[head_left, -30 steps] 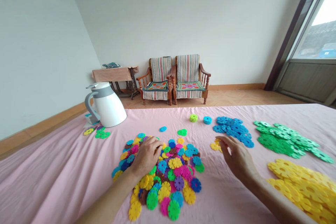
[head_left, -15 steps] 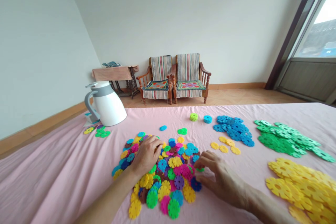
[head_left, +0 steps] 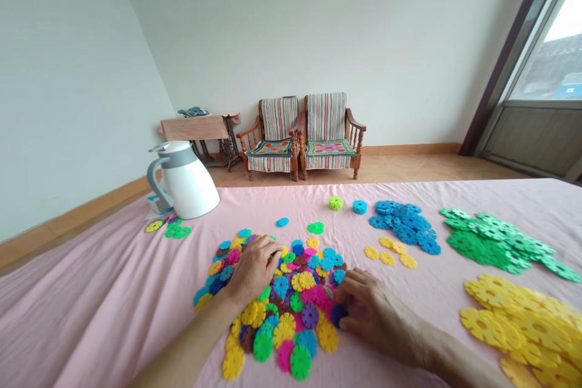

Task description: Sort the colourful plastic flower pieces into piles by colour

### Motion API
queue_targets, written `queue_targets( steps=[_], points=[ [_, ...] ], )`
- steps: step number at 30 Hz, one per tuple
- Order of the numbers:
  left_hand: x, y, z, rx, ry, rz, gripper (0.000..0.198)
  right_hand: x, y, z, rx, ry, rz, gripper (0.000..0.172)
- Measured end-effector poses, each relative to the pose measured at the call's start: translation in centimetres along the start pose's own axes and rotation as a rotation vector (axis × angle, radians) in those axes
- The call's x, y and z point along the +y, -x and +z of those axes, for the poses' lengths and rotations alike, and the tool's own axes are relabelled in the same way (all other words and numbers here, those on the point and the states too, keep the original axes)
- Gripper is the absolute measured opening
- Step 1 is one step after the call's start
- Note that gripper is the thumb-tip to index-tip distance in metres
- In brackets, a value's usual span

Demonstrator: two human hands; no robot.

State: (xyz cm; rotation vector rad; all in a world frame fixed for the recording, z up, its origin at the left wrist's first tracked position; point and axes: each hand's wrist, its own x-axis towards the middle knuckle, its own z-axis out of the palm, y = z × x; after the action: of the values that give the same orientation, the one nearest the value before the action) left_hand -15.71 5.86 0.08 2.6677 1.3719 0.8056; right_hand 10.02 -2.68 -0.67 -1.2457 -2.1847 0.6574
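Observation:
A loose heap of plastic snowflake discs (head_left: 310, 315) in many colours lies in front of me on the pink cloth. My left hand (head_left: 255, 267) rests on the heap's upper left part, back up, fingers bent and close together; their tips and anything under them are hidden. At the heap's right edge is my right hand (head_left: 370, 309), its fingers bent downward and its thumb apart from them. A dark blue disc (head_left: 337, 314) lies by the thumb, partly covered. What is under the right palm does not show.
Sorted discs spread on the right: blue (head_left: 404, 224), green (head_left: 495, 242), yellow (head_left: 522, 321). A few small yellow discs (head_left: 387, 258) lie nearer. Lime (head_left: 335, 203) and blue stacks (head_left: 359, 207) stand behind. A white jug (head_left: 193, 188) stands at back left. Two chairs (head_left: 326, 133) stand beyond.
My right hand has lowered slightly and closed in on the heap's edge, covering a green disc that showed beneath its fingers. My left hand has stayed in place.

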Motion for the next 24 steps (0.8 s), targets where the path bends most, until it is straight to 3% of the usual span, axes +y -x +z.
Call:
queue_targets(
  steps=[9, 13, 18, 24],
  points=[
    [0.6, -0.2, -0.5, 0.042, 0.156, 0.068, 0.018, 0.1, 0.1, -0.5, 0.006, -0.040, 0.011, 0.015],
    [2.5, -0.3, -1.6, -0.103, 0.255, 0.132, 0.017, 0.5, 0.1, -0.4, 0.018, -0.042, -0.035, 0.005],
    [3.8, 0.0, -2.1, -0.291, 0.256, 0.201, 0.037, 1.2, -0.1, 0.0, 0.062, -0.029, -0.026, 0.020],
    [3.4, 0.0, -1.4, -0.269, 0.199, 0.196, 0.025, 1.7, -0.2, 0.5, 0.098, -0.006, -0.056, 0.026]
  ],
)
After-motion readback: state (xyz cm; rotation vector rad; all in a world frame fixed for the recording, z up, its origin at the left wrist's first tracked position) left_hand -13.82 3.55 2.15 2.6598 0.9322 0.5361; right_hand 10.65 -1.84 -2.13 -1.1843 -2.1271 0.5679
